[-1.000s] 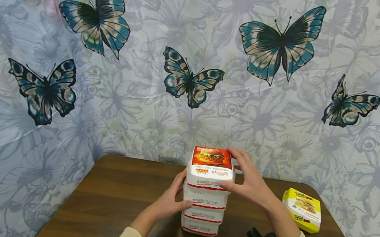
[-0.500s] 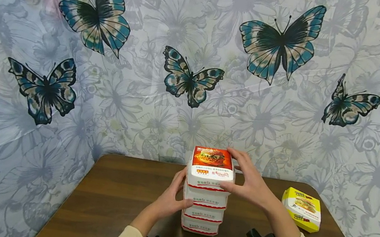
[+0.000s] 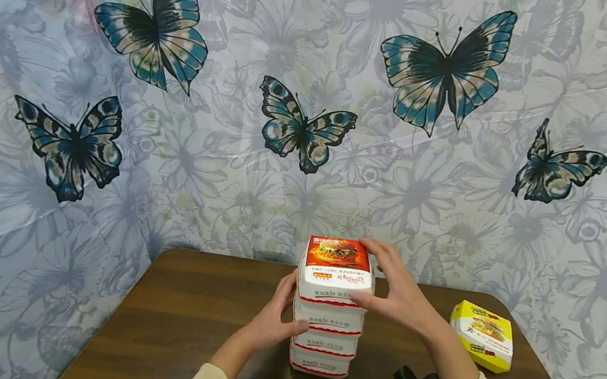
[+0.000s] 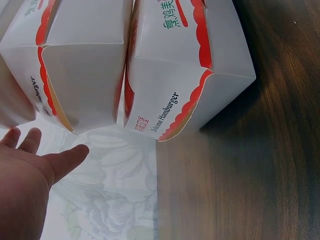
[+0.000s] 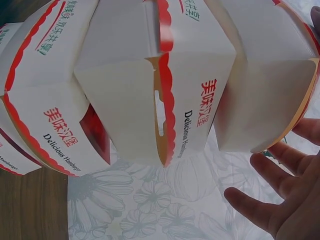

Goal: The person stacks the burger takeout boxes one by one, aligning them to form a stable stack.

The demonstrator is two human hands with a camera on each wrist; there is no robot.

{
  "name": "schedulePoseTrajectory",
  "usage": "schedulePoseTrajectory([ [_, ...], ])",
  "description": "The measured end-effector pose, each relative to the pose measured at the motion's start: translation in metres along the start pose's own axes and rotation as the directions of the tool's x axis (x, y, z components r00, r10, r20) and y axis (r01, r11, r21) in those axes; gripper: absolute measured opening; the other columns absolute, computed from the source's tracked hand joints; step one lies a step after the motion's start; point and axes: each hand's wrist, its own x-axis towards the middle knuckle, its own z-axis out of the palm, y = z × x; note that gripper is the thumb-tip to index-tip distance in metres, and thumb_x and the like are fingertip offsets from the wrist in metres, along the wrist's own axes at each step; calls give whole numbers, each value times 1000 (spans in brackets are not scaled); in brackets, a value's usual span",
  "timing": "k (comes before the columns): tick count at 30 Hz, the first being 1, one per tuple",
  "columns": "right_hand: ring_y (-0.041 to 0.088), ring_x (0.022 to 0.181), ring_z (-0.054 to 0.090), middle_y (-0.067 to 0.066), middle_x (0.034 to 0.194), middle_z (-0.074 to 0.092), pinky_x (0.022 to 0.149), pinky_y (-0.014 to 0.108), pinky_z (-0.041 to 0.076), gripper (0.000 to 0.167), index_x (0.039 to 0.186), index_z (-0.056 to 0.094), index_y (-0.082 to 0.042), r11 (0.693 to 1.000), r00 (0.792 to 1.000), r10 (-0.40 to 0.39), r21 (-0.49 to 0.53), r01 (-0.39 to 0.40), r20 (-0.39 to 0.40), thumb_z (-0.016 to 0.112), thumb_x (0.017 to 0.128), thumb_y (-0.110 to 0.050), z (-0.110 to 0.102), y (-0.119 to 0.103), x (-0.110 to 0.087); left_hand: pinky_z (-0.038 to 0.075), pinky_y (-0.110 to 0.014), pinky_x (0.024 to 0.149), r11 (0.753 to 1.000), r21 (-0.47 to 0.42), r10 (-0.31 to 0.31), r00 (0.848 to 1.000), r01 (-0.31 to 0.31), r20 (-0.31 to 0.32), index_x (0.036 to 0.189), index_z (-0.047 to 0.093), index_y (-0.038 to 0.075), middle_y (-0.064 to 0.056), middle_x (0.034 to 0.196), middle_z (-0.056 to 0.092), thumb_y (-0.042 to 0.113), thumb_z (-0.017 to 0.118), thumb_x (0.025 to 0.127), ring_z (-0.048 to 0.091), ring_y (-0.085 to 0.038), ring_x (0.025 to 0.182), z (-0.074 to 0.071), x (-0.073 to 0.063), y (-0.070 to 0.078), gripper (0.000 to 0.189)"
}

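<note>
Several white cardboard burger boxes with red scalloped edges stand in one slightly uneven stack in the head view. The top burger box [image 3: 336, 281] shows a burger picture on its lid. My right hand [image 3: 401, 297] grips this top box, thumb at its front and forefinger at its far right edge; in the right wrist view the other fingers [image 5: 265, 175] spread beside it. My left hand [image 3: 264, 323] rests at the stack's left side, thumb touching the front of the second burger box [image 3: 334, 320]. In the left wrist view, its lower fingers [image 4: 70, 156] reach out straight, apart from the lower boxes [image 4: 160, 100].
A yellow and white burger box [image 3: 483, 336] lies near the right edge of the brown wooden table [image 3: 185, 328]. Behind the table hangs a pale floral backdrop [image 3: 189, 134] with blue butterflies. Black wrist cameras sit under both forearms.
The view tilts very slightly. Both hands and the stacked boxes otherwise keep their places.
</note>
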Motion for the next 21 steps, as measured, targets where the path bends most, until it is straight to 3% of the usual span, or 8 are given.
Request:
schedulePoseTrajectory([
  [4, 31, 135, 41, 7, 154, 35, 99, 60, 43, 87, 154, 34, -20, 1000, 1000, -1, -9, 1, 0, 79, 81, -31, 1, 0, 0, 26, -61, 117, 1000, 4, 7, 1000, -7, 0, 160, 6, 37, 0, 164, 11, 52, 69, 89, 19, -27, 150, 0, 0, 0, 96],
  [12, 36, 144, 32, 8, 159, 28, 102, 71, 37, 87, 154, 37, -21, 1000, 1000, -1, -12, 1, -2, 81, 80, -33, 3, -2, 0, 27, -62, 116, 1000, -6, 0, 1000, 0, 4, 159, 6, 38, 1, 164, 11, 54, 69, 88, 22, -29, 150, -1, 0, -1, 97],
  [21, 40, 146, 28, 9, 162, 24, 102, 74, 35, 87, 154, 36, -22, 1000, 1000, 0, -2, 0, -6, 81, 79, -32, 5, -1, 0, 26, -62, 116, 1000, 4, 14, 1000, -14, 8, 160, 2, 37, -1, 165, 9, 56, 67, 89, 16, -30, 151, -1, -1, -2, 99],
])
